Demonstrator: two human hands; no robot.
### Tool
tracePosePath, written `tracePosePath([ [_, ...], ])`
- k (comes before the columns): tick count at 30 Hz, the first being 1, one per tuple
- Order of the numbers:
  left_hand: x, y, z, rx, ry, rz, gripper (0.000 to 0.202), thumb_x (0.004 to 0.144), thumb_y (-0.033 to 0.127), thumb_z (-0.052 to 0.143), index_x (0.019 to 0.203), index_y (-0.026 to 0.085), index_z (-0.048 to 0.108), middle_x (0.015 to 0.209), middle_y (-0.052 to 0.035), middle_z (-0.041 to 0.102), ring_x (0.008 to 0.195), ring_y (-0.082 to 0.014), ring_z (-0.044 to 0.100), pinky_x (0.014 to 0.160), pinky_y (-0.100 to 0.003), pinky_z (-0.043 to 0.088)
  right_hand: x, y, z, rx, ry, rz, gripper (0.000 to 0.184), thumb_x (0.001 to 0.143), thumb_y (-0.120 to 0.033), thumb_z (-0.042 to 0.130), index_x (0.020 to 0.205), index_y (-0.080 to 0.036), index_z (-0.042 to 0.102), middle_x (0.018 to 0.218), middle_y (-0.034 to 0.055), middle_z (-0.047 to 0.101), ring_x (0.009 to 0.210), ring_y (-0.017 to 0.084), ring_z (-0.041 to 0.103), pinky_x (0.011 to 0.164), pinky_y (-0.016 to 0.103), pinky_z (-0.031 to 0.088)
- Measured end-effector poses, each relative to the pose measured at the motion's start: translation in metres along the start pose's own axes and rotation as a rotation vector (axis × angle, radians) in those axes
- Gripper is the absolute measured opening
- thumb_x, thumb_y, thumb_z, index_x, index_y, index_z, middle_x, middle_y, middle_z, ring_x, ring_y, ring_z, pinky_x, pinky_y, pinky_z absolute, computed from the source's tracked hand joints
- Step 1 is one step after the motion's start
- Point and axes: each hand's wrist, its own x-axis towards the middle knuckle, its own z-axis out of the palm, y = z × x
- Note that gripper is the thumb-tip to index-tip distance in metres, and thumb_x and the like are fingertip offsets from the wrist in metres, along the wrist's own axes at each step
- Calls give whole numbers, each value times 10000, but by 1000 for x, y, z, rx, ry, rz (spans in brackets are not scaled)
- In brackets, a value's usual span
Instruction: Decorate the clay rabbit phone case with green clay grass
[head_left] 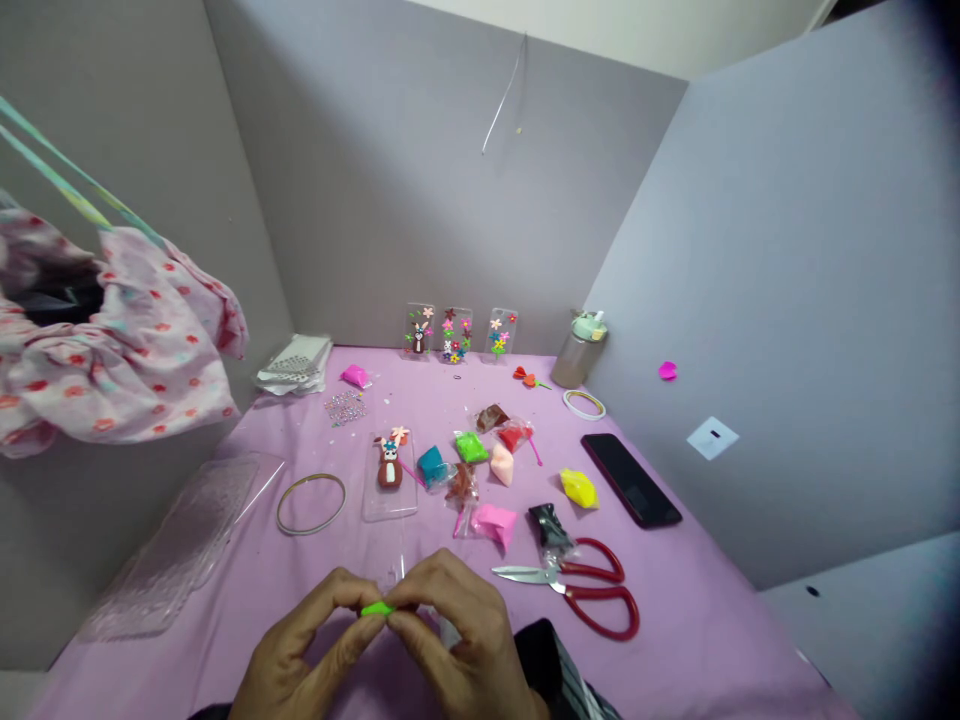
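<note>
Between the fingertips of both my hands is a small piece of bright green clay [376, 608]. My left hand [307, 640] pinches its left end with thumb and forefinger. The other end is gripped by my right hand [457, 640], also in a pinch. Just beyond my hands lies a clear phone case [390, 505] bearing a brown animal figure [390, 468] with a peach flower above it. A packet of green clay [471, 447] lies farther back, among packets of teal clay [431, 466], pink clay [495, 523] and other colours.
Red-handled scissors [600, 590] lie right of my hands, near a black clay packet [550, 525]. A phone [630, 480] and a bottle [580, 352] are at the right. Clear sheets [172, 550] and a bangle [311, 504] sit left. Decorated cases [457, 336] lean against the back wall.
</note>
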Motion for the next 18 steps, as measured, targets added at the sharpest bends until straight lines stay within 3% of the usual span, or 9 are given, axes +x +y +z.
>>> tracePosePath([
  [6, 4, 1, 0, -48, -58, -52, 335, 865, 566, 661, 864, 241, 742, 849, -21, 756, 874, -216, 739, 796, -206, 587, -1, 1, -1, -70, -52, 1, 137, 969, -222, 637, 1062, -188, 732, 851, 65, 722, 776, 170, 672, 687, 257, 547],
  [18, 5, 1, -1, -62, -114, -26, 331, 912, 537, 610, 799, 241, 709, 767, 3, 681, 776, -183, 694, 742, -195, 564, -1, 2, 0, -94, -44, -38, 128, 986, -249, 627, 1009, -185, 735, 823, 63, 729, 756, 172, 661, 668, 265, 536],
])
